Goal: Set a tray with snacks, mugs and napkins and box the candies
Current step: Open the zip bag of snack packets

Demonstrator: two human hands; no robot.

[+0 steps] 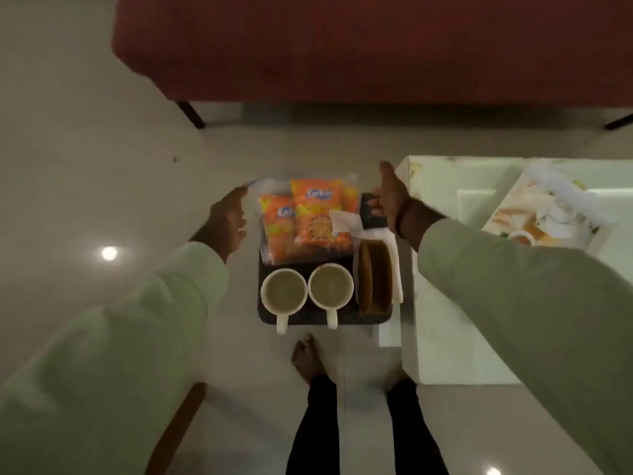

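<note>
A dark tray [308, 319] hangs in the air above the floor, in front of me. On its far half lie orange snack packets [315, 217] in a clear plastic bag. Two white mugs [283, 291] [330, 286] stand side by side on the near half, handles toward me. A brown napkin holder [373, 279] with white napkins [346, 221] stands along the right side. My right hand [390, 197] grips the tray's far right handle. My left hand [227, 221] is curled at the tray's left edge beside the bag, and the bag hides its grip.
A glass-topped table [445, 303] stands right of the tray, with a printed box [548, 214] showing a tea set on it. A dark red sofa [376, 46] on black legs fills the far side. My bare feet [308, 358] stand on pale floor tiles under the tray.
</note>
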